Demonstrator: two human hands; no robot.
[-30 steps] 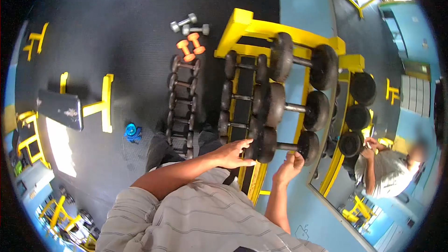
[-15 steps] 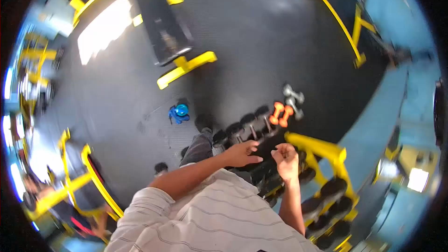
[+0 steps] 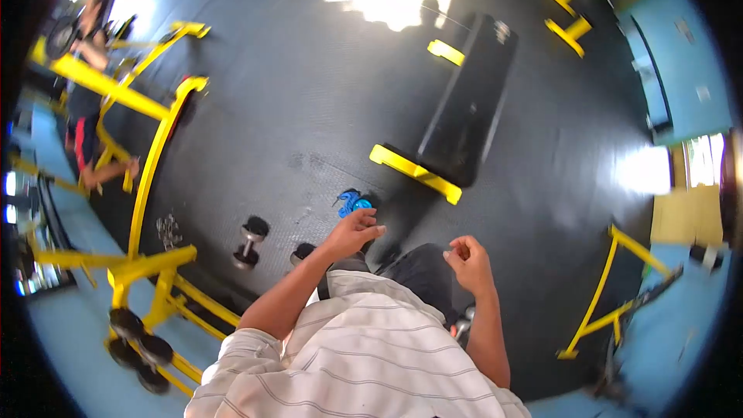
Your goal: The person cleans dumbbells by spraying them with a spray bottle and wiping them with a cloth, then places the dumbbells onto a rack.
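Note:
My left hand (image 3: 354,234) is held out in front of my shirt, holding nothing, its fingers loosely bent and apart. Just beyond it on the black floor lies a blue bundle (image 3: 350,201) with a round bright-blue part, partly covered by the hand. To the right, my right hand (image 3: 470,260) hovers in the air with its fingers loosely curled and nothing in them. Neither hand touches anything. The black bench (image 3: 476,101) on yellow feet stands ahead, beyond both hands.
A chrome-and-black dumbbell (image 3: 248,243) lies on the floor to the left. Behind it stands a yellow rack (image 3: 159,263) with dumbbells (image 3: 139,348). A person (image 3: 91,54) is at yellow equipment on the far left. A yellow frame (image 3: 600,306) stands at right.
My view and body have turned left, away from the dumbbell rack that was below my hands. The bench now appears further right. My hands are further apart and still empty.

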